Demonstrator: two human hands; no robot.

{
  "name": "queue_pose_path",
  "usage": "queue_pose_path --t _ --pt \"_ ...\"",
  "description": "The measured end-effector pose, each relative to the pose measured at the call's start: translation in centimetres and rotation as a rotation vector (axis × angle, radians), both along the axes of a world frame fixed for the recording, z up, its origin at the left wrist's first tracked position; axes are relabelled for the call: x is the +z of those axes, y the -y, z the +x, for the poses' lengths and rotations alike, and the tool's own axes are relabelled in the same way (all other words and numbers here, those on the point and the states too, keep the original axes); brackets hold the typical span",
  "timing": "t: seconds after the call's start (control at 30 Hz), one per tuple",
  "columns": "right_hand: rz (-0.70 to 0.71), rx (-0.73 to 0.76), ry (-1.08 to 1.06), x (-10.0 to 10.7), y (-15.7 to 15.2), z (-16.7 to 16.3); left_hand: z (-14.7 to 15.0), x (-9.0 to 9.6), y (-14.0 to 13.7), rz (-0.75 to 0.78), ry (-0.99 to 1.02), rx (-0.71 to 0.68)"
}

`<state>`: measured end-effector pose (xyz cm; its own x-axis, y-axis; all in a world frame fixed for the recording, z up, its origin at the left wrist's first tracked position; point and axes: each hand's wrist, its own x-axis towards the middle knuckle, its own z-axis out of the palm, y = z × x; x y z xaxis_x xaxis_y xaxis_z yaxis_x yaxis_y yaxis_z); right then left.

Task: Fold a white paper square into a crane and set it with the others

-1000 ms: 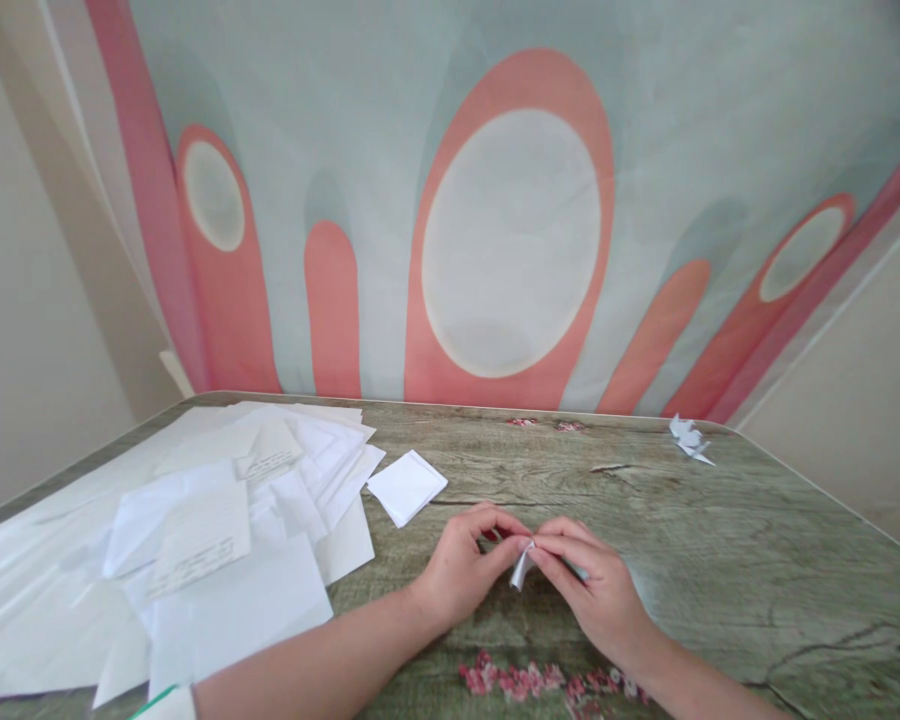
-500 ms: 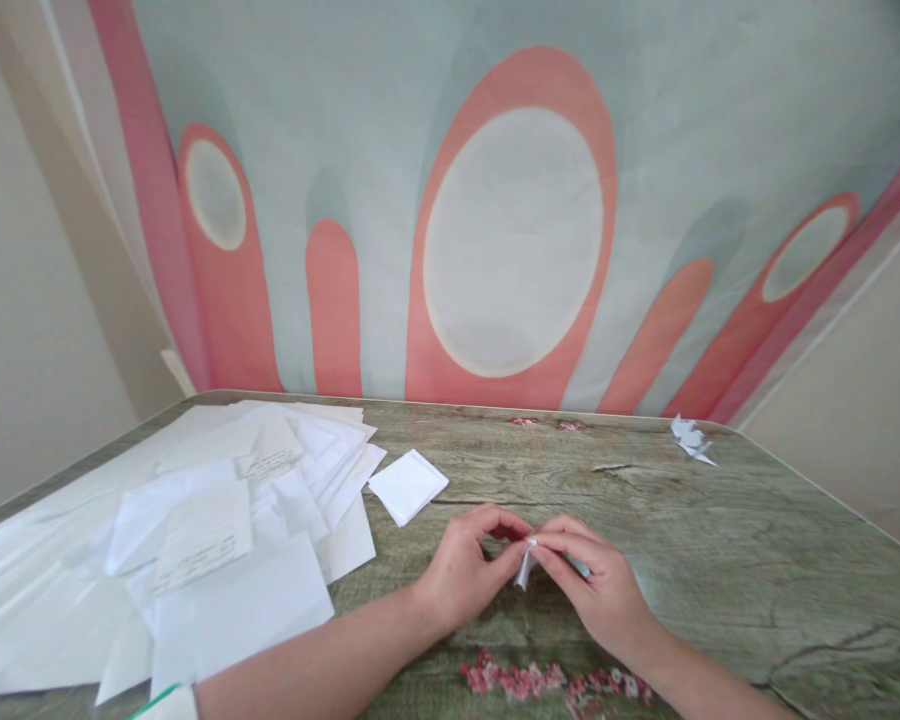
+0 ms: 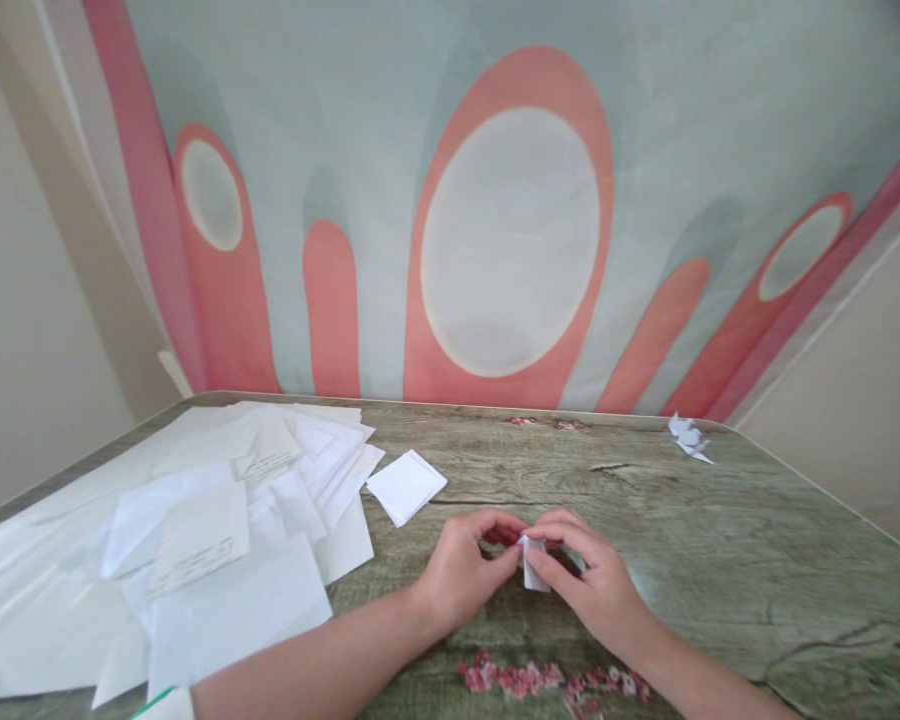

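Observation:
A small folded piece of white paper is pinched between my two hands, low over the front middle of the table. My left hand grips its left side with thumb and fingers together. From the other side, my right hand holds it, the thumb lying on its face and the fingers behind. Fingertips cover the paper's upper part, so its full shape is hidden. Just beyond my left hand lies a small stack of square white paper.
Loose white sheets, some with printed lines, overlap across the left of the table. Small folded white paper pieces lie at the far right. The wood-patterned table meets a coral and grey-green patterned backdrop.
The folded paper has turned between my fingers and shows a wider flat face. My right thumb and fingers have shifted slightly on it; the left hand has hardly moved.

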<state>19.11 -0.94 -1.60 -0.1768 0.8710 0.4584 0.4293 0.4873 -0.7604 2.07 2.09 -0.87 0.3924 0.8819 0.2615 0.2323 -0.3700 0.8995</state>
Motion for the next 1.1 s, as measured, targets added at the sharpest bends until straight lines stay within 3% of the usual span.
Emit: queue_pose_path --t 0.27,0.47,0.8,1.1 --pt "-0.158 -0.038 0.014 0.22 0.23 -0.43 -0.05 0.33 0.36 0.022 0.005 0.017" --pt "-0.310 -0.023 -0.045 0.11 -0.08 -0.35 -0.06 0.27 0.15 -0.053 0.057 -0.005" --pt "-0.344 0.014 -0.104 -0.57 -0.40 0.18 -0.25 0.56 -0.33 -0.159 0.151 -0.148" --pt "-0.277 0.010 -0.070 -0.05 -0.13 -0.03 0.01 0.09 -0.60 -0.208 0.213 -0.099"
